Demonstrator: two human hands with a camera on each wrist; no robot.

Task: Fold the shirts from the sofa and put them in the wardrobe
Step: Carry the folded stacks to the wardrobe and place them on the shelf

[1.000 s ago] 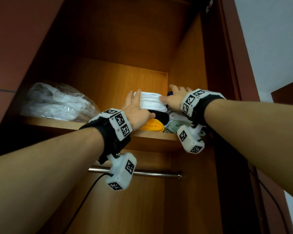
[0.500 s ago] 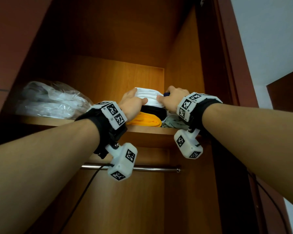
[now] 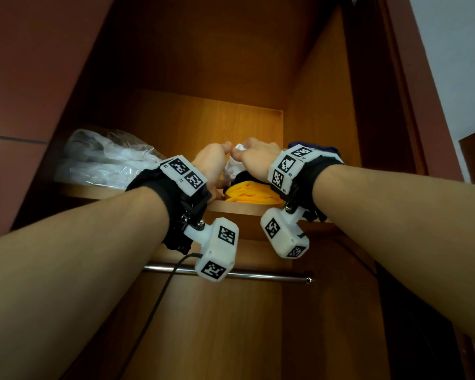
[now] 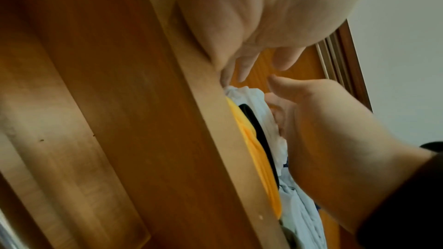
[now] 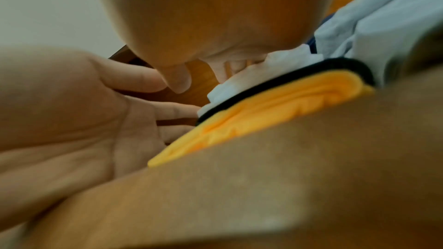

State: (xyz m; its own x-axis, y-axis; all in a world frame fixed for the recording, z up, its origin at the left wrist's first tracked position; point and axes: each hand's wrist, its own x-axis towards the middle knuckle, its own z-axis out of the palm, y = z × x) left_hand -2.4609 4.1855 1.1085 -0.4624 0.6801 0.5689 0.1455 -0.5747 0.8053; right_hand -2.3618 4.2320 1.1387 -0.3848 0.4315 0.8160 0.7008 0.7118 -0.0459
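White shirt (image 3: 235, 167) lies atop black and yellow garments (image 3: 248, 193) on the wardrobe shelf (image 3: 231, 208), mostly hidden by both hands; orientation indeterminate. Left hand (image 3: 211, 164), at 9 o'clock, fingers extended; right hand (image 3: 255, 159) grip unclear.

No readable text, brand, number or sign anywhere. Only black-and-white square code markers showed on wrist bands (image 3: 183, 173) (image 3: 288, 163) and camera blocks (image 3: 217, 250) (image 3: 284, 233); patterns carried no letters or digits. Clothes bore no legible labels.
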